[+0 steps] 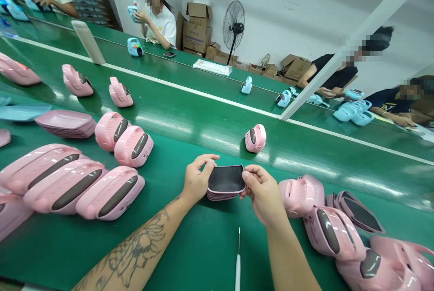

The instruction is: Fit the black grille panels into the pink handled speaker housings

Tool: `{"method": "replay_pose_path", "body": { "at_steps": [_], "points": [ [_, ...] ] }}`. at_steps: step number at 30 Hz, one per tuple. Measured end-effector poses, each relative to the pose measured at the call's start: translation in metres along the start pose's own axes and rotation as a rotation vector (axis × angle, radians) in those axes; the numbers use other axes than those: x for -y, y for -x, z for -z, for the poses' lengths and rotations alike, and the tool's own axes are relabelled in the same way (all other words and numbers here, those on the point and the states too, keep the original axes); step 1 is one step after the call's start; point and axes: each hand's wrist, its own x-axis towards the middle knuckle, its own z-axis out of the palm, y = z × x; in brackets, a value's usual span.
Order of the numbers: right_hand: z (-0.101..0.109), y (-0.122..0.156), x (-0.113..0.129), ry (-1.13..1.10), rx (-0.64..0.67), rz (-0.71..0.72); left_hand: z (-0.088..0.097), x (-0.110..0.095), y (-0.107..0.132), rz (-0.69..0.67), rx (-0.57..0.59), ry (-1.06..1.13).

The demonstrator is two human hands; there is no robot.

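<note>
A thin stack of dark panels [226, 181] is pinched at its two ends between the left grip [198, 180] and the right grip [261, 191], both closed on it, just above the green desk [203, 245]. Pink shells [111, 196] are laid out on both sides of the stack, and a white-handled tool [238, 268] lies just nearer than it. Far beyond the stack, a fan [233, 26] and cardboard boxes [196, 28] are seen against a white wall [305, 1].

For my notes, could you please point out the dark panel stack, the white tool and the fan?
dark panel stack [226, 178]: head view, top panel's dark face.
white tool [238, 273]: head view, its handle.
fan [232, 14]: head view, its grille.
</note>
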Motion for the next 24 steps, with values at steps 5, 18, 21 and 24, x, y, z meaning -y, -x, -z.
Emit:
{"method": "replay_pose_path", "body": {
  "at_steps": [5, 18, 21, 24],
  "points": [
    [-0.015, 0.015, 0.004, -0.235, 0.204, -0.120, -0.003, -0.023, 0.008, -0.018, -0.060, 0.034],
    [-0.008, 0.012, 0.015, -0.710, 0.279, -0.302, 0.153, -0.121, -0.150, 0.080, -0.241, -0.927],
    [0.028, -0.020, -0.009, -0.647, 0.215, -0.316, 0.195, -0.100, -0.218, 0.287, -0.342, -0.986],
    [0.060, -0.061, -0.031, -0.496, 0.259, -0.187, 0.215, -0.072, -0.253, 0.404, -0.379, -0.992]
  ]
}}
